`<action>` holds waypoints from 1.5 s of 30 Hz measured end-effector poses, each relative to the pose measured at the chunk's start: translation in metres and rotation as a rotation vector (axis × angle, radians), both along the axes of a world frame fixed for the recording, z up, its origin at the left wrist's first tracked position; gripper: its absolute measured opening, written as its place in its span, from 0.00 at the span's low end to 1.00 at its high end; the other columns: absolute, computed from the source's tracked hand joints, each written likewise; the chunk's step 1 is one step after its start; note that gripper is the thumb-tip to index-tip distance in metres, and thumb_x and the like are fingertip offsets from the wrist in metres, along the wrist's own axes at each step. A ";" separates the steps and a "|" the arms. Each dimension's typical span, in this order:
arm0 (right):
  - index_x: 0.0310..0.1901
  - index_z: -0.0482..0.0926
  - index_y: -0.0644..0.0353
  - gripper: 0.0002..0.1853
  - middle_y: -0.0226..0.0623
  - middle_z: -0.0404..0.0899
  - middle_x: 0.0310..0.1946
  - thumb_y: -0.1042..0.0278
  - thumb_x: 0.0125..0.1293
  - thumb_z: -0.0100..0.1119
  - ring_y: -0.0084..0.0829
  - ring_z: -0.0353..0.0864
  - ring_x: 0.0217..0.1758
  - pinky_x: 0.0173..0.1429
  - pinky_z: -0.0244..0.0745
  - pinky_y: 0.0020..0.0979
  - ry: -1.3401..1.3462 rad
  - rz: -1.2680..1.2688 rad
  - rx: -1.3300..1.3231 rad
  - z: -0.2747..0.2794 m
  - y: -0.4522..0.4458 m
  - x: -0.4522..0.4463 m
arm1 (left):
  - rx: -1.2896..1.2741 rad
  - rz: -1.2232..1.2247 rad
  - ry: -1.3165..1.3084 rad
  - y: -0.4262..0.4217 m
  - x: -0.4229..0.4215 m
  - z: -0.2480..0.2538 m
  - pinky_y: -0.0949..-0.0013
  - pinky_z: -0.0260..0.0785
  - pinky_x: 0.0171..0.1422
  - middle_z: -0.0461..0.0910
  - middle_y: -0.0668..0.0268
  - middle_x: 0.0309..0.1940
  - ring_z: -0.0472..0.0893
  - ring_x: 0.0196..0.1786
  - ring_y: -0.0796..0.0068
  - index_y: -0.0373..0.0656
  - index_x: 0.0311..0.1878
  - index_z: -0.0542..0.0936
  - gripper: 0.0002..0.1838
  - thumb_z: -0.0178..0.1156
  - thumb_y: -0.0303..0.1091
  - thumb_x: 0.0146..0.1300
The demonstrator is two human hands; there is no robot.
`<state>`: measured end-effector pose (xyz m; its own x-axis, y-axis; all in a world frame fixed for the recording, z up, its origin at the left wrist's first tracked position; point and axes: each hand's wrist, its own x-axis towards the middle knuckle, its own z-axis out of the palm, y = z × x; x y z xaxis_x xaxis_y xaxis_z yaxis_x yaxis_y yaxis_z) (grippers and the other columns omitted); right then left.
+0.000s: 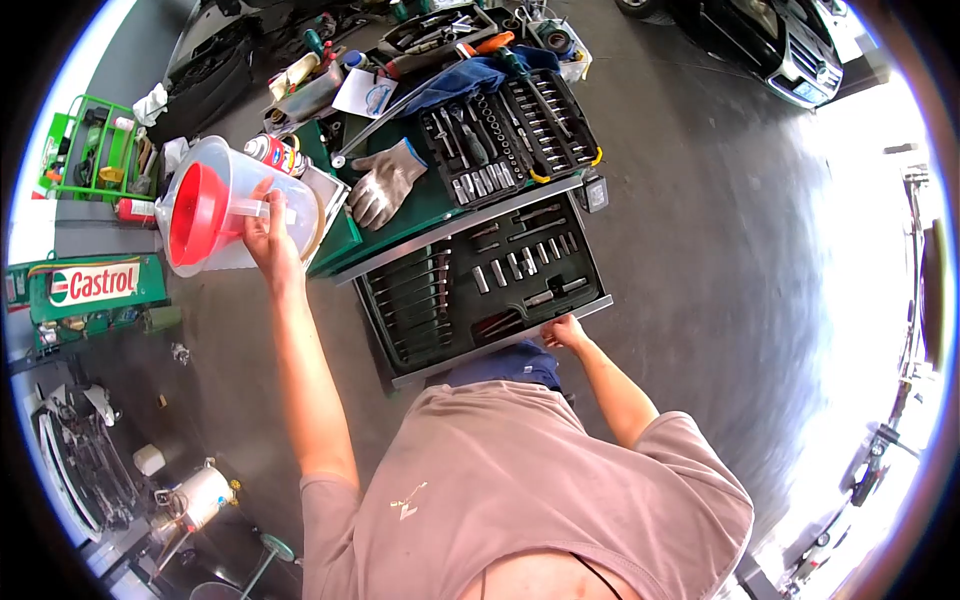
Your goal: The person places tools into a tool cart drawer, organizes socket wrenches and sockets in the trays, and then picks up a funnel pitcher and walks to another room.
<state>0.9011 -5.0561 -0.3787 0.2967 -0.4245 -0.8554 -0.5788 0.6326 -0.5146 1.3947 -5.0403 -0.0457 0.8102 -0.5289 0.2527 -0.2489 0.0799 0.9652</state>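
Observation:
My left hand (270, 235) is closed round the handle of a translucent plastic jug (290, 187), with a red funnel (198, 215) resting in its mouth. At the front edge of an open tool drawer (500, 340), the fingers of my right hand (565, 332) are curled on the metal lip. Wrenches (440, 285) lie in the drawer's left part, sockets (528, 262) in its right part. On the green cabinet top (410, 222) above it are a grey work glove (385, 185) and an open black socket set (500, 135).
A red and white spray can (275, 155) stands beyond the jug. Tools and a blue cloth (460, 82) cover the cabinet's far side. Green racks (105, 150) are at the left, with a Castrol sign (95, 285). A black car (770, 45) is at the upper right.

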 end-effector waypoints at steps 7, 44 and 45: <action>0.35 0.82 0.63 0.12 0.33 0.81 0.27 0.61 0.60 0.65 0.26 0.81 0.25 0.30 0.76 0.27 0.064 0.266 0.064 0.018 -0.019 0.010 | -0.295 0.141 0.138 0.057 -0.003 0.002 0.74 0.58 0.34 0.67 0.72 0.20 0.66 0.26 0.82 0.41 0.27 0.72 0.16 0.57 0.39 0.70; 0.40 0.80 0.63 0.08 0.31 0.79 0.29 0.69 0.69 0.52 0.24 0.76 0.26 0.30 0.70 0.28 -0.215 1.284 0.272 0.028 0.045 0.116 | 0.160 1.419 1.115 0.622 -0.579 -0.270 0.70 0.65 0.45 0.79 0.69 0.30 0.75 0.34 0.75 0.41 0.41 0.81 0.13 0.63 0.40 0.62; 0.40 0.80 0.65 0.07 0.34 0.80 0.28 0.74 0.66 0.53 0.25 0.75 0.24 0.27 0.69 0.27 -0.071 1.154 0.292 0.048 0.063 0.117 | 0.142 1.393 1.088 0.645 -0.586 -0.307 0.67 0.72 0.44 0.83 0.62 0.35 0.81 0.37 0.71 0.34 0.45 0.83 0.19 0.69 0.40 0.58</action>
